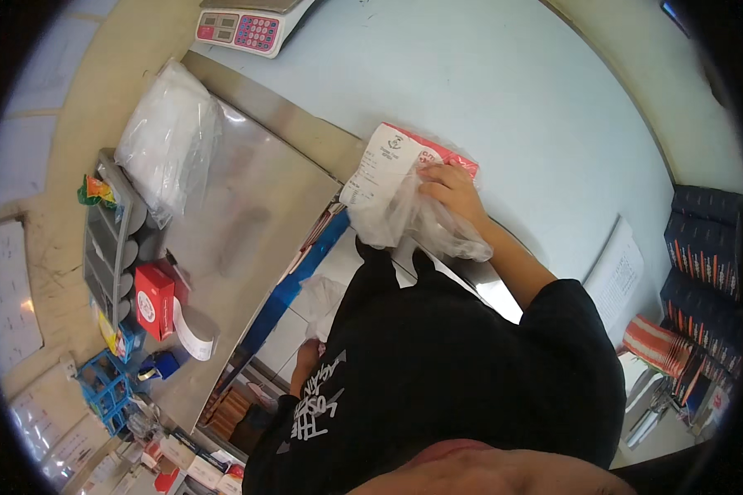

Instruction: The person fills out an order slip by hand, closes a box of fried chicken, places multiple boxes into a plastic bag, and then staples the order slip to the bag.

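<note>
A red and white box (457,158) sits in a thin clear plastic bag (446,233) at the near edge of the light blue tabletop. A long printed paper receipt (378,172) lies over the box's left side. My right hand (456,191) rests on the box from the right, fingers curled over it with the bag's film bunched underneath. Low on the left, beside my body, my left hand (307,356) is closed at a whitish plastic bag (322,299) that hangs below table height. My body partly hides that hand.
A weighing scale (256,31) stands at the far left of the table (545,107). Along the metal counter (264,186) are a bundle of clear bags (173,132), a grey organiser (107,239) and a red box (155,301) trailing paper. Dark boxes (702,247) are stacked at right, near paper sheets (615,268).
</note>
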